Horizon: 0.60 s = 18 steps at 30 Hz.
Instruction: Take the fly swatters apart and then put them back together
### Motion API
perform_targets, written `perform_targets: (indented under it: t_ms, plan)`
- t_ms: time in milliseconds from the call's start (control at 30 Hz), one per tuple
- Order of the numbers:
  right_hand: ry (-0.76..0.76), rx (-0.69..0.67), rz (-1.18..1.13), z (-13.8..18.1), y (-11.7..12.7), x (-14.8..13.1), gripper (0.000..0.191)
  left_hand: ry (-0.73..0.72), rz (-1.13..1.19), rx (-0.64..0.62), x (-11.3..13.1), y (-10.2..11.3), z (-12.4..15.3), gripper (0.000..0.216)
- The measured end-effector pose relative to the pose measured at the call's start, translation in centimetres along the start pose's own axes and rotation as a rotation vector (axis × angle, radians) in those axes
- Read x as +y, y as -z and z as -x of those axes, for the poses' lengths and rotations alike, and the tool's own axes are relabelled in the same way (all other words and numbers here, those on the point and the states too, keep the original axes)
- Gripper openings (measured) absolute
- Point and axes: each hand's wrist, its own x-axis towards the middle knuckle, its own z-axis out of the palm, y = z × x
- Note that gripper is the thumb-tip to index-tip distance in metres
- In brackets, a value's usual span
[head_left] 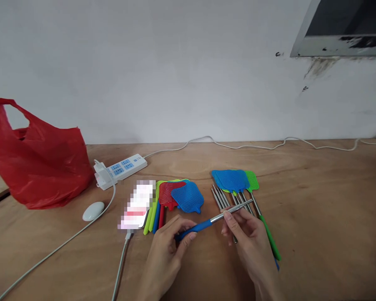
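My left hand (167, 251) is closed around the blue grip of a telescopic metal rod (217, 217). My right hand (246, 236) pinches the rod's silver shaft near its middle. The rod lies slanted above the wooden table (316, 209) and carries no swatter head. Just beyond my left hand sits a group of fly swatters (175, 196) with red, blue and green mesh heads and short coloured handles. Behind my right hand lies a second pile of fly swatters (233, 182) with blue and green heads and extended silver shafts; one green handle (271, 240) runs beside my right wrist.
A phone (138, 207) on a charging cable lies left of the swatters. A white power strip (120, 169) and an oval white object (93, 211) lie farther left, beside a red plastic bag (34, 159). A white cord (253, 146) runs along the wall.
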Motion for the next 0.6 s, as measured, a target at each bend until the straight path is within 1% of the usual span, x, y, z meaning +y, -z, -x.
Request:
perform_targets:
  t_ms: [133,267,400,500,567,600]
  plan:
    - [-0.031,0.03,0.0,-0.8,-0.3,-0.3,0.041,-0.011,-0.054,0.002,0.0,0.1,-1.3,0.012]
    - [-0.058,0.049,-0.048,-0.8,-0.6,-0.3,0.043,0.005,-0.064,-0.027,0.2,-0.1,-1.3,0.01]
    - [-0.054,0.039,-0.141,-0.2,-0.4,0.2,0.043,-0.017,-0.078,0.038,-0.2,-0.4,-0.9,0.018]
    - [-0.037,0.11,-0.188,-0.2,0.5,0.5,0.042,-0.044,-0.223,0.105,-1.5,-0.9,-0.8,0.027]
    - [-0.029,0.152,-0.176,-0.3,1.2,0.7,0.042,-0.065,-0.34,0.114,-2.5,-1.6,-0.9,0.029]
    - [-0.029,0.162,-0.16,-0.4,1.4,0.7,0.042,-0.068,-0.39,0.099,-2.9,-1.9,-0.9,0.031]
